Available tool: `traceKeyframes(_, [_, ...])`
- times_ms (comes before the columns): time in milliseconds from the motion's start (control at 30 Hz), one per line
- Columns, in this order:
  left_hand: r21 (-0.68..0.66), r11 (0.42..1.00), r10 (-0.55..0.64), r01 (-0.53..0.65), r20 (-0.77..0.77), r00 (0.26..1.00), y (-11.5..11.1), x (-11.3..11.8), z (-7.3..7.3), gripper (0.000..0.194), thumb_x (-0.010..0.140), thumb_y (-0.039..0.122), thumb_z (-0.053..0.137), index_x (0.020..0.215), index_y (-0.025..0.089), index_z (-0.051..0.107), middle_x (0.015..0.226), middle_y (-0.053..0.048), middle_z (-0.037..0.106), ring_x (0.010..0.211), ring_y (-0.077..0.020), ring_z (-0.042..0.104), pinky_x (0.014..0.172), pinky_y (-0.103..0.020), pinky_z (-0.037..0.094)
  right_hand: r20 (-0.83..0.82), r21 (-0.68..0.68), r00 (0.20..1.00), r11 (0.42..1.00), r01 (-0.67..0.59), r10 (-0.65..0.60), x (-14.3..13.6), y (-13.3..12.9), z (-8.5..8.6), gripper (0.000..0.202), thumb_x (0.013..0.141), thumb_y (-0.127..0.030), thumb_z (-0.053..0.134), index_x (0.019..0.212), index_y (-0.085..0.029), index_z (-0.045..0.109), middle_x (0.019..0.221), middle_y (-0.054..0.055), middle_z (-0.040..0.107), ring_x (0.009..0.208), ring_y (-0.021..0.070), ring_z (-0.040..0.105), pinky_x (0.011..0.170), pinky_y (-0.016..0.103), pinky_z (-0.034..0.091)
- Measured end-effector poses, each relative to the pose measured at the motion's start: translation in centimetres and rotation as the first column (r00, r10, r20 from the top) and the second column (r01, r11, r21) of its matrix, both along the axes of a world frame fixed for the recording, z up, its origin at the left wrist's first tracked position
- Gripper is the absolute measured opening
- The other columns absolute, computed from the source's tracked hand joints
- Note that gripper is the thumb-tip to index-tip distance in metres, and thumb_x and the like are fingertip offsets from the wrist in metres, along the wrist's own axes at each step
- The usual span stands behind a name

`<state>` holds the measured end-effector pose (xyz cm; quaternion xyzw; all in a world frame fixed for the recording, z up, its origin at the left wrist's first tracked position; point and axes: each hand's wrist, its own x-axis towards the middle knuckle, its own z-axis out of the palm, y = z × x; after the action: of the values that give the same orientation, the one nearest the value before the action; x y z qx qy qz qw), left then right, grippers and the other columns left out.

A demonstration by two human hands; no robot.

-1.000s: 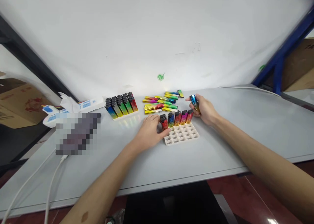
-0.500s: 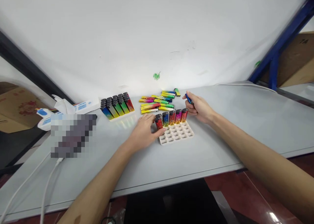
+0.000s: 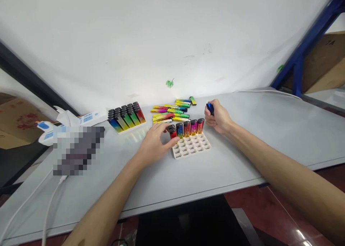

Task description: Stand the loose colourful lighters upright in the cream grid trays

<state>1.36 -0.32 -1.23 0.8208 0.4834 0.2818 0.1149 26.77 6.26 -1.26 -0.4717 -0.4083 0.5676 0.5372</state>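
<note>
A cream slotted tray lies in front of me, with a row of upright lighters along its far side. Among them are a blue lighter and a purple lighter. My left hand curls around a red lighter at the tray's left end, its thumb in front and fingers behind. The lighter's base is hidden by the thumb. To the right of the tray, my right hand is closed round a dark blue lighter, raised above the table.
Loose shiny lighters lie in a pile behind the tray. Further left stands a second tray of upright lighters. A pixelated dark device, white cables and a power strip occupy the left side. A white wall bounds the back.
My right hand has turned its blue lighter more upright and closed further round it. The red lighter at my left hand sits slightly lower in the tray. The view has shifted a little.
</note>
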Motion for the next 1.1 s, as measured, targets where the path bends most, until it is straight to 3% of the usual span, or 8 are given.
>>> traceKeyframes(333, [-0.029, 0.999, 0.029, -0.028, 0.023, 0.999, 0.1, -0.2, 0.0, 0.041, 0.089, 0.043, 0.066, 0.122, 0.021, 0.056, 0.109, -0.006, 0.065, 0.100, -0.0234, 0.060, 0.088, -0.039, 0.049, 0.008, -0.013, 1.000, 0.999, 0.031, -0.030, -0.2, -0.2, 0.2, 0.055, 0.088, -0.068, 0.048, 0.058, -0.024, 0.034, 0.042, -0.008, 0.020, 0.036, 0.0068, 0.013, 0.037, 0.024, 0.011])
traceKeyframes(533, [-0.064, 0.998, 0.003, -0.009, -0.101, 0.995, 0.2, 0.0, -0.3, 0.030, 0.088, 0.049, 0.064, 0.088, 0.020, 0.055, 0.099, -0.007, 0.064, 0.095, -0.0253, 0.059, 0.080, -0.039, 0.049, 0.019, -0.019, 0.999, 0.999, 0.036, -0.036, -0.3, -0.1, 0.2, 0.044, 0.088, -0.047, 0.048, 0.055, -0.023, 0.033, 0.040, -0.007, 0.021, 0.036, 0.0069, 0.012, 0.037, 0.024, 0.010])
traceKeyframes(733, [-0.040, 0.999, 0.001, -0.005, -0.108, 0.994, 0.3, 0.0, -0.5, 0.031, 0.089, 0.048, 0.064, 0.081, 0.021, 0.051, 0.096, -0.007, 0.064, 0.095, -0.0258, 0.059, 0.080, -0.040, 0.049, 0.048, -0.004, 0.998, 0.999, 0.050, -0.050, -0.2, -0.1, 0.1, 0.048, 0.089, -0.059, 0.047, 0.058, -0.024, 0.039, 0.043, -0.007, 0.023, 0.037, 0.0079, 0.015, 0.037, 0.024, 0.014])
traceKeyframes(867, [-0.039, 0.999, -0.003, -0.001, -0.100, 0.995, 0.3, -0.1, -0.6, 0.029, 0.089, 0.045, 0.064, 0.079, 0.022, 0.049, 0.094, -0.006, 0.063, 0.093, -0.0252, 0.058, 0.081, -0.040, 0.049, 0.078, 0.108, 0.993, 0.991, 0.074, -0.083, 0.0, -0.3, 0.6, 0.048, 0.090, -0.066, 0.049, 0.069, -0.022, 0.054, 0.052, -0.004, 0.038, 0.041, 0.0104, 0.033, 0.041, 0.027, 0.034])
traceKeyframes(967, [-0.044, 0.999, -0.009, 0.005, -0.104, 0.995, 0.4, -0.1, -0.6, 0.028, 0.088, 0.045, 0.065, 0.081, 0.021, 0.051, 0.097, -0.007, 0.064, 0.096, -0.0260, 0.059, 0.083, -0.041, 0.050, 0.125, 0.222, 0.990, 0.974, 0.035, -0.064, 0.6, -0.4, 1.3, 0.040, 0.085, -0.061, 0.062, 0.076, -0.022, 0.061, 0.068, 0.001, 0.056, 0.060, 0.0140, 0.055, 0.059, 0.029, 0.050])
traceKeyframes(1100, [-0.058, 0.998, -0.016, 0.010, -0.112, 0.994, 0.3, 0.1, -0.5, 0.023, 0.088, 0.041, 0.066, 0.086, 0.020, 0.055, 0.099, -0.008, 0.065, 0.100, -0.0276, 0.059, 0.087, -0.043, 0.049, 0.217, 0.350, 0.973, 0.937, -0.002, -0.079, 1.8, -0.7, 2.5, 0.036, 0.083, -0.057, 0.071, 0.076, -0.022, 0.066, 0.081, 0.004, 0.061, 0.072, 0.0158, 0.059, 0.061, 0.031, 0.050])
